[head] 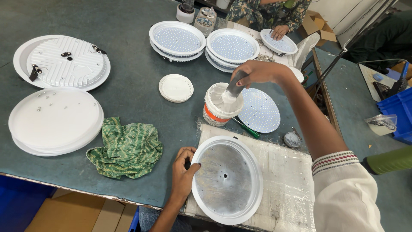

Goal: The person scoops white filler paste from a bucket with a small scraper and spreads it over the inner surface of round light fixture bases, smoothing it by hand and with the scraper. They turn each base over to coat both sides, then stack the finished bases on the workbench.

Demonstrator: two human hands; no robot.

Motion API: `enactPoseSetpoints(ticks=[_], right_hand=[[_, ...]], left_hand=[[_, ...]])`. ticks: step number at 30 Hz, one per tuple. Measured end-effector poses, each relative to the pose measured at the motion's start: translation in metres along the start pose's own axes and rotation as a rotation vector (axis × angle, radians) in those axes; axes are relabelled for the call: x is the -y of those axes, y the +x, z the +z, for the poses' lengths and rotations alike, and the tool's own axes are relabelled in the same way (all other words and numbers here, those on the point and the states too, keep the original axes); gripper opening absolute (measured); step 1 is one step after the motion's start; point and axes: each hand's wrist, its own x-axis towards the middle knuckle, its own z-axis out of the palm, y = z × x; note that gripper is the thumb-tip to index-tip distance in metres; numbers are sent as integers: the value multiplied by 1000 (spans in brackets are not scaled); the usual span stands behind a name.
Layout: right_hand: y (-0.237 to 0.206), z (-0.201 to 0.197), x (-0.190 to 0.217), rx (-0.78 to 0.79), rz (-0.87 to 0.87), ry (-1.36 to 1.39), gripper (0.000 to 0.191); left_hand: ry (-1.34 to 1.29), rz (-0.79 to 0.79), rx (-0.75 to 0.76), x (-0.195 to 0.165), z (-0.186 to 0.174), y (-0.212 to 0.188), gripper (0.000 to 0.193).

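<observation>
Gripping flat metal spatula (pixel 235 84) — right hand (pixel 257 72) | left hand (pixel 182 172) pinches round white housing (pixel 226 179) rim

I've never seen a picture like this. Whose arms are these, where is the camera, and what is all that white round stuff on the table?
There is no machine here: a person wears a camera on the head, so the single picture looks down at their own two hands. The left hand steadies a round white housing with a grey metal inside, lying on a plastic-covered pad. The right hand dips a flat blade into a tub of white paste; the tub's lid lies nearby. On the green table also lie a green cloth, a screwdriver, a dotted round board and stacks of similar discs. At the far end another person's hand rests on one more housing.
</observation>
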Motion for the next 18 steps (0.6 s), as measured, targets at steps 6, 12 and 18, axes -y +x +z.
enactPoseSetpoints(ticks=[6, 12, 18], right_hand=[[-14, 22, 7, -133, 66, -39, 35], [-7, 51, -4, -297, -188, -164, 32], [-2, 72, -11, -340, -127, -144, 37]], left_hand=[[-8, -19, 5, -1, 0, 0, 19], [-25, -33, 2, -2, 0, 0, 18], [-10, -22, 3, 1, -1, 1, 17]])
